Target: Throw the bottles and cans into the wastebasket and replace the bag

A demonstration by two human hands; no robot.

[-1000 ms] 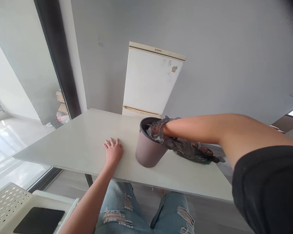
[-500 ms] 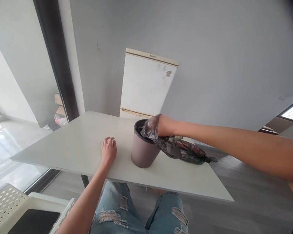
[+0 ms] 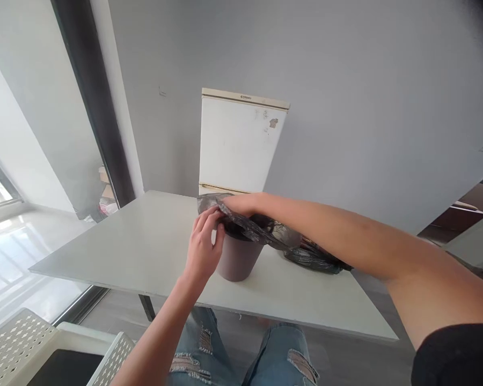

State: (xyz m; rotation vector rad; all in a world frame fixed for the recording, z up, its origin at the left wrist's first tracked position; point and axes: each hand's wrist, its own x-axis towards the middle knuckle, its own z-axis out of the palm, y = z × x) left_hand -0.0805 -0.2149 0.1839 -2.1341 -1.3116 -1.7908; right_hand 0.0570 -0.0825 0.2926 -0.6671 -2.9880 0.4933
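Note:
A small mauve bin [image 3: 237,260] stands near the front of the white table [image 3: 137,241]. A black plastic bag [image 3: 265,231] is draped over its rim and trails off to the right across the table. My right hand [image 3: 238,204] grips the bag's edge above the bin's far left rim, fingers closed on the plastic. My left hand [image 3: 203,245] is raised at the bin's left side, fingertips pinching the bag's edge by the rim.
A white fridge [image 3: 237,142] stands against the grey wall behind the table. A dark window frame [image 3: 92,102] runs up on the left. A white perforated chair or crate [image 3: 32,343] sits at lower left. My jeans-clad knees [image 3: 245,354] are under the table's front edge.
My left hand lifted off the table and moved right to the bin's rim, taking hold of the bag. My right hand pulled the bag leftward across the bin's opening.

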